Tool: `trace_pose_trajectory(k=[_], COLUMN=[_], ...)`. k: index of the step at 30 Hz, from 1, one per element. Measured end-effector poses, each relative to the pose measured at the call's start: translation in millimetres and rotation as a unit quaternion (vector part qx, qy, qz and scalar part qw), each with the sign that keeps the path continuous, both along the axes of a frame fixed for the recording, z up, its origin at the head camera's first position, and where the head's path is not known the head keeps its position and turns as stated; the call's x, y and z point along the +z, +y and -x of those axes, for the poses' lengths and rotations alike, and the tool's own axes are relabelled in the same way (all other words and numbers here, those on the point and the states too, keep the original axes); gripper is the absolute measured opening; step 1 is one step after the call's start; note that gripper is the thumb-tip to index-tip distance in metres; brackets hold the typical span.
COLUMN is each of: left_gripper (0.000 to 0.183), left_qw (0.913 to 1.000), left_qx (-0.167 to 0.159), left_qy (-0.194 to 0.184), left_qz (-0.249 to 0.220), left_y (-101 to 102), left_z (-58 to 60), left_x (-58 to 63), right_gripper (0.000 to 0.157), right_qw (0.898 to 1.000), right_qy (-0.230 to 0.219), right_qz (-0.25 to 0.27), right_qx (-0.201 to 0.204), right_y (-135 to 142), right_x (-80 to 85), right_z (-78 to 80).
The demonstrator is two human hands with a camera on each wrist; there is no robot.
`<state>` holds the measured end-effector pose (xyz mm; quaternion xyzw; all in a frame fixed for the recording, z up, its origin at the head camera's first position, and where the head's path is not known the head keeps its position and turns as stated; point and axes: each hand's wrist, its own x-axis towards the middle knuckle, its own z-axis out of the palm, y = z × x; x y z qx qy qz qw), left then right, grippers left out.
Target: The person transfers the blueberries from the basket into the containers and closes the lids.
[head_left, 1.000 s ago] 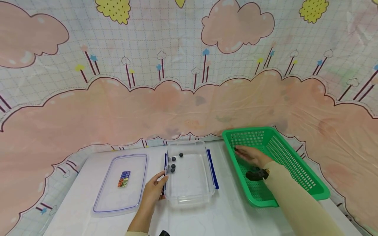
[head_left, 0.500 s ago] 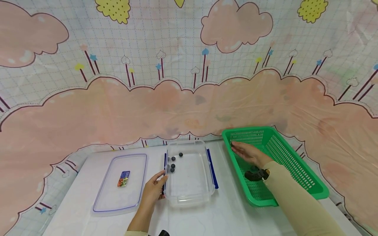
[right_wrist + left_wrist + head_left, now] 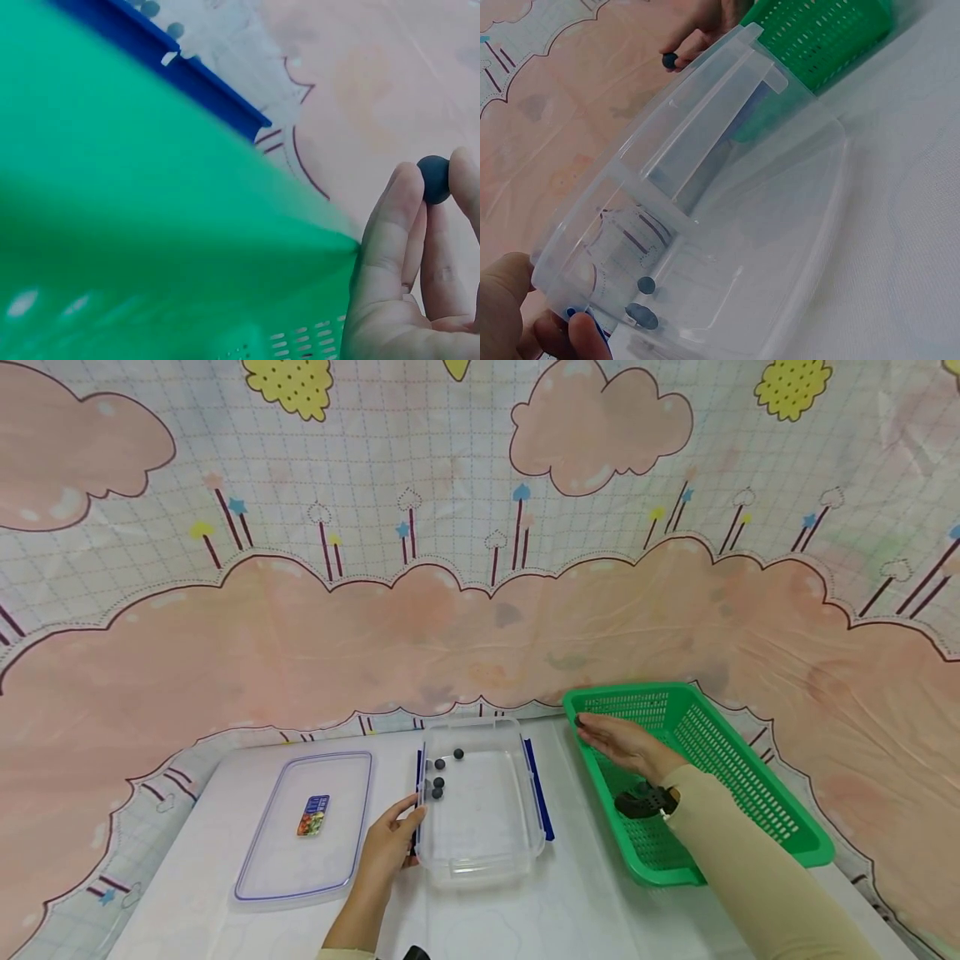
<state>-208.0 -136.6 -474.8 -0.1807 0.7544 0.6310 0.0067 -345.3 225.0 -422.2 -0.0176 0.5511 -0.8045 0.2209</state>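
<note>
My right hand [image 3: 624, 745] is over the left wall of the green basket [image 3: 757, 777]. Between its thumb and fingertips it pinches a small dark blue ball [image 3: 433, 180], about fingertip-sized and like a blueberry. My left hand [image 3: 390, 839] grips the left side of a clear plastic box [image 3: 483, 852], its thumb at the rim and its fingers by a blue side clip [image 3: 591, 324]. Several similar dark balls [image 3: 439, 764] lie inside the box along its left and far part.
Left of the box, a clear lid [image 3: 277, 860] with a blue edge and a food-picture label [image 3: 312, 815] lies flat. Another blue clip [image 3: 540, 793] hangs out along the box's right side. A patterned cloth [image 3: 480, 643] rises behind the white table [image 3: 585, 893].
My right hand has risen out of the basket and shifted left toward its left rim, carrying the dark ball. The left hand, the box and the balls in it have stayed put.
</note>
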Motion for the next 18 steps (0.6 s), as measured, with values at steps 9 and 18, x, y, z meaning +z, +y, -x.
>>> trace_pose_trajectory(k=[9,18], left_gripper=[0.046,0.046], left_qw=[1.0,1.0], left_qx=[-0.001,-0.001], left_qy=[0.0,0.004], left_qz=[-0.005,-0.005], left_y=[-0.8,-0.7], left_z=[-0.6,-1.0], left_x=[1.3,1.2], right_gripper=[0.037,0.031], right_qw=[0.998,0.999], right_qy=[0.012,0.035], right_qz=[-0.065,-0.02], right_qx=[-0.011,0.019], right_y=[-15.8,-33.5], right_x=[3.6,4.1], right_z=[3.6,2.3])
